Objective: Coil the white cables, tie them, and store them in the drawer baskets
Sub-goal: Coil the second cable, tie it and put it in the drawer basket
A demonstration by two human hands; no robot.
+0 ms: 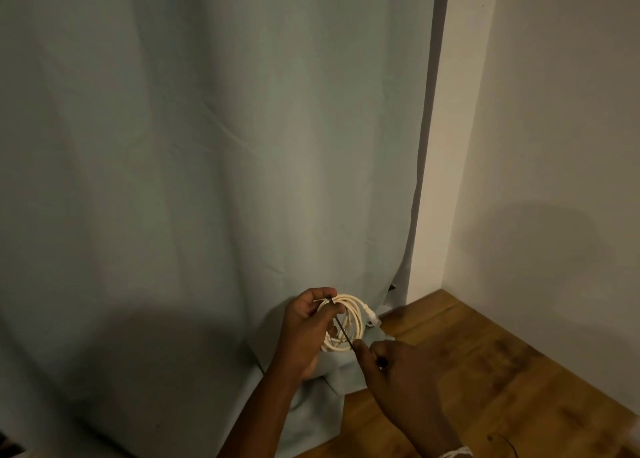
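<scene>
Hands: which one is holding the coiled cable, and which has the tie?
The left hand grips the white cable coil. The right hand only pinches the free end of the thin dark tie running across the coil.

The left hand [304, 322] hides part of the coiled cable [348, 322].

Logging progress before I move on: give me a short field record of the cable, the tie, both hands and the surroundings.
cable: white cable, coiled into a loop, held up off the floor
tie: thin black tie running across the coil
left hand: grips the coil at its left side
right hand: pinches the tie's lower end
backdrop: grey-green curtain, white wall
floor: wooden floor
drawer baskets: not in view
</scene>
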